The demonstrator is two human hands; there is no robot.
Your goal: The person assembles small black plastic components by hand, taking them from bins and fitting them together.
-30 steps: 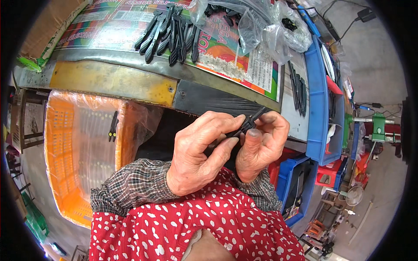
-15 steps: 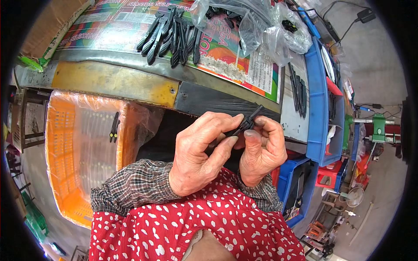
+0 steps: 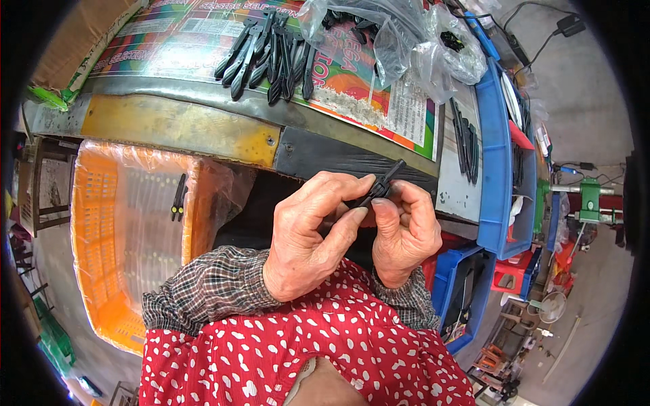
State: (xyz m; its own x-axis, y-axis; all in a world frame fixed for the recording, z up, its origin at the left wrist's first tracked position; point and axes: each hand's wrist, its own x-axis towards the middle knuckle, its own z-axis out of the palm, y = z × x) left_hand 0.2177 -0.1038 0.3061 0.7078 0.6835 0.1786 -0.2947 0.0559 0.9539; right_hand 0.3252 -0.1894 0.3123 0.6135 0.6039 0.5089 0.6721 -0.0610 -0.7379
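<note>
Between both hands (image 3: pixel 308 233) slants a slim black piece (image 3: pixel 384 185).

Two bare hands, the left hand (image 3: pixel 313 233) and the right hand (image 3: pixel 407 233), held at least one small black plastic piece (image 3: pixel 381 189).
One orange latticed plastic basket (image 3: pixel 91 223) carried two slender black strips with yellow tips (image 3: pixel 179 196) near its right wall. One blue rectangular plastic bin (image 3: pixel 494 169) stood along the right edge of the metal-edged tabletop (image 3: pixel 169 88) and a second blue plastic bin (image 3: pixel 443 284) below its near right corner, making two. At least two crumpled clear plastic bags (image 3: pixel 393 57) lay back from the near edge. One heap of long black pieces (image 3: pixel 280 61) and one row of slim black pieces (image 3: pixel 466 139), near the right edge, overlapped too much to count.
</note>
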